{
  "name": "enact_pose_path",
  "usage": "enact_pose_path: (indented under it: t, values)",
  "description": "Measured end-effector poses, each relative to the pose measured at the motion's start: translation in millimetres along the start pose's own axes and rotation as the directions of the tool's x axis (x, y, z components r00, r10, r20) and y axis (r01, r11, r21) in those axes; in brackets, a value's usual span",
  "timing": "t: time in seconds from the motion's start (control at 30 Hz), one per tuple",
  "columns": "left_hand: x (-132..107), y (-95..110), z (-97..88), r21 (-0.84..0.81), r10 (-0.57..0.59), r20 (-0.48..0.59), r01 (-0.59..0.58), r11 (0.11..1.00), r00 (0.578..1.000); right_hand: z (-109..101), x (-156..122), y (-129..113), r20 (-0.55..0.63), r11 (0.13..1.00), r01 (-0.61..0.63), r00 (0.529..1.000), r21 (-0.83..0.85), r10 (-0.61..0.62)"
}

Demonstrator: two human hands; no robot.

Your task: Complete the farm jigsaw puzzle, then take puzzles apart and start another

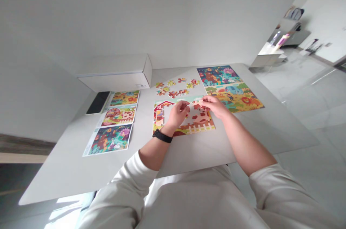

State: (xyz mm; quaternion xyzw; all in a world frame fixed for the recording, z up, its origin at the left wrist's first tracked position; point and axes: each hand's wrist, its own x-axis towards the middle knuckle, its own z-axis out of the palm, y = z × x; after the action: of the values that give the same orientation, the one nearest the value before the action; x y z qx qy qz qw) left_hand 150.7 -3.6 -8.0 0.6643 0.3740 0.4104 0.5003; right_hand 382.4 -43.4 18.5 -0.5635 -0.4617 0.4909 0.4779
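Note:
A partly assembled farm jigsaw puzzle lies on the table, with a red barn at its left, a brown-spotted cow at its right and a white fence along the bottom. Over its open middle is my left hand, fingers curled together; what they hold, if anything, is hidden. My right hand is at the puzzle's upper right, its fingertips pinched on a puzzle piece beside the cow. Several loose puzzle pieces are scattered behind the puzzle. A dark band circles my left wrist.
Two completed puzzles, a dark forest scene and a savanna scene, lie at the right. A printed picture sheet and a black phone are at the left. A white box stands against the wall.

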Motion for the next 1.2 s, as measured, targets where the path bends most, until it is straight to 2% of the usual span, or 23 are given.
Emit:
enact_pose_path:
  t: [0.23,0.37,0.5,0.6,0.9,1.2]
  values:
    - [-1,-1,1.8,0.057,0.052,0.001,-0.052,0.997,0.999,-1,0,2,-0.005,1.000,-0.007,1.000,-0.017,0.007]
    - [-4,-2,1.5,0.186,0.188,0.003,-0.185,0.965,0.982,1,0,2,0.013,0.999,-0.007,1.000,-0.034,0.007]
    - [-6,3,-0.8,0.305,0.337,0.071,-0.343,0.888,0.939,3,0,1,0.010,0.998,-0.016,1.000,-0.058,0.016]
    - [-7,7,-1.1,0.337,0.390,0.119,-0.407,0.849,0.913,4,0,2,0.032,0.998,-0.018,0.999,-0.062,0.020]
    - [-9,9,-0.2,0.358,0.407,0.140,-0.430,0.829,0.903,6,-3,2,0.079,0.996,-0.017,0.997,-0.085,0.024]
    - [-8,7,-0.3,0.376,0.393,0.158,-0.423,0.824,0.906,4,-1,3,0.062,0.992,0.000,0.998,-0.128,0.007]
